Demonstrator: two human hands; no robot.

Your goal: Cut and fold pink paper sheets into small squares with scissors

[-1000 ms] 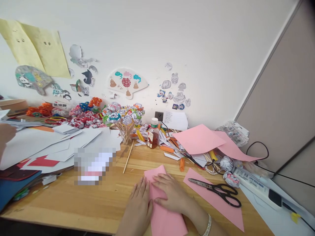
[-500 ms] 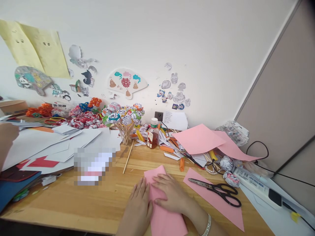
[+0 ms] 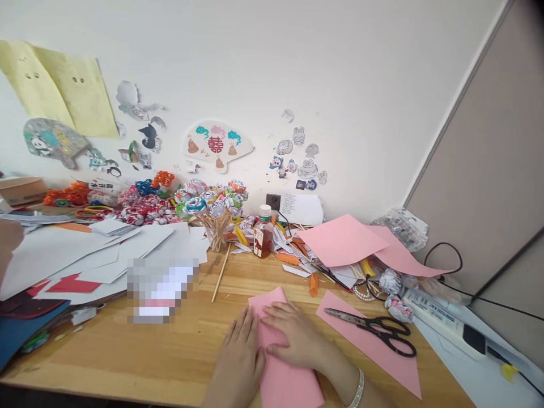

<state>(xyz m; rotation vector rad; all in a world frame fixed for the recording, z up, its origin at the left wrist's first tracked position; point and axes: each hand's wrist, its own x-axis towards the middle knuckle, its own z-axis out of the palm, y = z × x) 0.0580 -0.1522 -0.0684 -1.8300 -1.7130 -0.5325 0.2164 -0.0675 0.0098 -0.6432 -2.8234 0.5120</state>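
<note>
A folded sheet of pink paper [image 3: 289,379] lies on the wooden table [image 3: 170,351] at the front middle. Along its left edge rests my left hand [image 3: 242,348], fingers stretched out flat and together. My right hand [image 3: 291,334] presses on top of the paper with its fingers spread. The two thumbs come close together near the fold. Right of my hands, black-handled scissors [image 3: 374,328] lie on another pink paper piece [image 3: 399,368].
Behind stand a glass of stick-stemmed paper flowers [image 3: 215,209] and a small bottle [image 3: 263,232]. A loose stick [image 3: 221,275] lies near them. White papers [image 3: 102,249] cover the left; pink sheets [image 3: 344,241] lie at the back right. Another person's hand [image 3: 11,238] shows at the left edge.
My hands and the folded paper stay in nearly the same place. The other person's hand at the left edge has shifted slightly left, and the camera view has tilted a little.
</note>
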